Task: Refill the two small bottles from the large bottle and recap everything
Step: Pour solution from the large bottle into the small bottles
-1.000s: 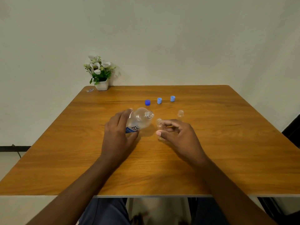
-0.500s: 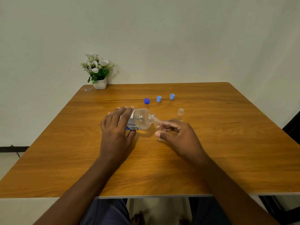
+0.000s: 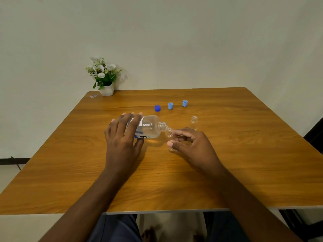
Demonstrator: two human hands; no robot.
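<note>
My left hand (image 3: 124,137) grips the large clear bottle (image 3: 150,126), which is tipped nearly flat with its open neck pointing right. The neck meets the mouth of a small clear bottle (image 3: 169,135) that my right hand (image 3: 190,145) holds upright between thumb and fingers on the wooden table (image 3: 244,163). The second small bottle (image 3: 194,122) stands uncapped and alone just behind my right hand. Three caps lie in a row farther back: a dark blue cap (image 3: 157,108) and two light blue caps (image 3: 170,105) (image 3: 185,103).
A white pot of artificial flowers (image 3: 104,79) stands at the far left corner, with a small clear scrap (image 3: 93,96) beside it. A dark chair edge (image 3: 314,135) shows at the right of the table.
My left hand has tipped the large bottle further down and brought its neck to the mouth of the small bottle. My right hand has stayed on the small bottle.
</note>
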